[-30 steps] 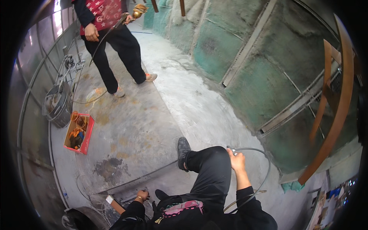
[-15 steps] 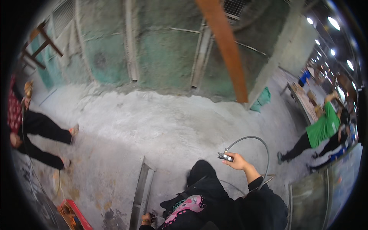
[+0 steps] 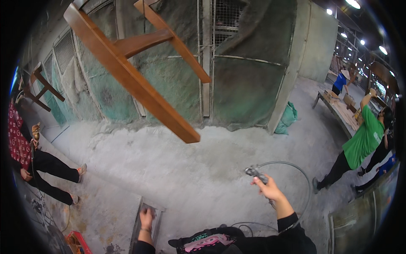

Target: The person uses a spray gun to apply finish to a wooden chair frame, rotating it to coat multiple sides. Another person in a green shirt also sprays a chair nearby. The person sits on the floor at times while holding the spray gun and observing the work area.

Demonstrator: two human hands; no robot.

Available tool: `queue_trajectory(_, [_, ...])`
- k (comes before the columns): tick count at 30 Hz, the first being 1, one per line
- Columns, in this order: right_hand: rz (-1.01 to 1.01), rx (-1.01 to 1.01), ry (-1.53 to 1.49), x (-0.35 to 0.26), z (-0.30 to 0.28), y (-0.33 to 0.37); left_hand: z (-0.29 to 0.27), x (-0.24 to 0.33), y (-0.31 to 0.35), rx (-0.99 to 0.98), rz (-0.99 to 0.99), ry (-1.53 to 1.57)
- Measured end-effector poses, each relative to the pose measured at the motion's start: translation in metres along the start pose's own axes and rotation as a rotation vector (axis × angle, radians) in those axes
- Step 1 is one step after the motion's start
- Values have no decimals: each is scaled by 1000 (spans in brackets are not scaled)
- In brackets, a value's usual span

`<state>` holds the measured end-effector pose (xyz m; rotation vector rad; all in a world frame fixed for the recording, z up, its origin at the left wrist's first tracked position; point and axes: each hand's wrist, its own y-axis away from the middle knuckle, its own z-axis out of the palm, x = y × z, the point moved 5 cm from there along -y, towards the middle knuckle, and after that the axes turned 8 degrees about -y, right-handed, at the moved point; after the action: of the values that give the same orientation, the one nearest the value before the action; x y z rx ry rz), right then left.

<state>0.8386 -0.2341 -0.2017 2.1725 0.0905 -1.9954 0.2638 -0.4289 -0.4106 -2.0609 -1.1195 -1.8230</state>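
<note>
— What changed?
— The view swung right; my right hand has lifted its spray gun higher, fingers closed around the grip.
— Where's the gun?
— Over the dusty floor, its hose looping behind. My left hand lies flat on a metal rail. 1 wooden frame hangs overhead.
</note>
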Motion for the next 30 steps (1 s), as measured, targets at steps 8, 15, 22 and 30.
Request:
queue_trajectory(8, [-458, 401, -102, -104, -122, 19, 150, 419, 52, 354, 904, 171])
queue_trajectory(15, [-804, 443, -224, -179, -115, 62, 162, 500, 15, 625, 1038, 252])
queue_trajectory(22, [-997, 699, -115, -216, -91, 60, 99, 482, -34, 549, 1158, 91])
queue_trajectory(30, [-1022, 751, -197, -249, 34, 48, -49, 479, -53, 228, 902, 103])
